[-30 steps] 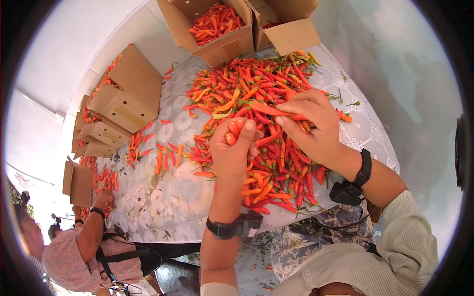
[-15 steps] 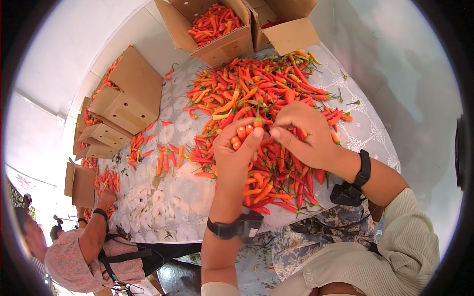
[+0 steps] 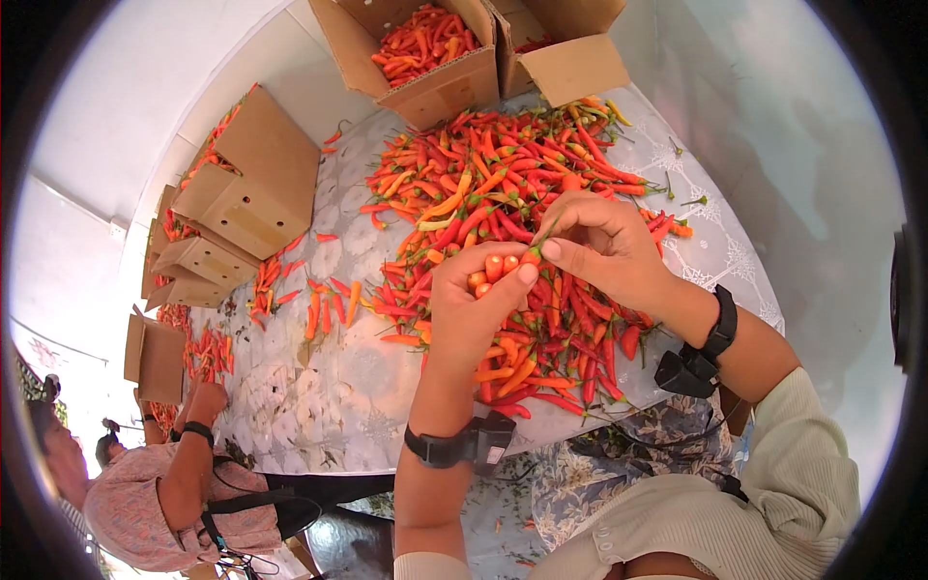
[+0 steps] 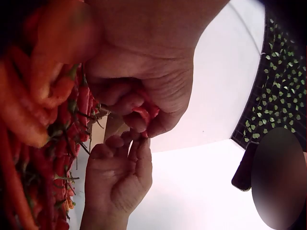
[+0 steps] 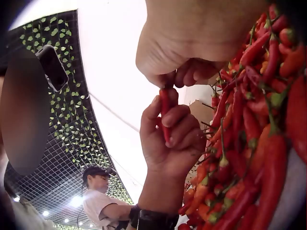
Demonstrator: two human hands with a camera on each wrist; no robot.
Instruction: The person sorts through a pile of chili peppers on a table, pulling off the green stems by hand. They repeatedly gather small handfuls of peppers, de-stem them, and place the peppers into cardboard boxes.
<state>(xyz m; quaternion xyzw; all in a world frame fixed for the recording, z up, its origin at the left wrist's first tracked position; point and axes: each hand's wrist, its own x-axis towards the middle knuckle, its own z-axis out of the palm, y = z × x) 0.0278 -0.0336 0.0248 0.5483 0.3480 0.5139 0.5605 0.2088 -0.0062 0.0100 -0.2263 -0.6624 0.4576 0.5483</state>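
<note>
In the head view my left hand (image 3: pixel 471 311) grips a small bunch of red-orange chili peppers (image 3: pixel 495 267), their bare round ends showing above the fingers. One more chili pepper (image 3: pixel 532 255) in this hand has a green cap and stem. My right hand (image 3: pixel 611 253) meets it there, thumb and index finger pinching the green stem (image 3: pixel 549 233). From the right wrist a slim red chili (image 5: pixel 165 112) shows between the left thumb and fingers. Curled fingers partly cover the held chilies in the left wrist view. Both hands are over a big pile of chili peppers (image 3: pixel 454 169).
Open cardboard boxes with chilies stand at the back, one box (image 3: pixel 435 97) right behind the pile. More boxes (image 3: pixel 256 184) line the left side. Loose chilies (image 3: pixel 314 314) and stem scraps lie on the patterned tablecloth (image 3: pixel 358 387). Another person (image 3: pixel 184 503) works at the left.
A second ago the right hand held a long orange chili over the pile. A green-capped chili is now in the left hand, and the right fingers have closed in on its stem.
</note>
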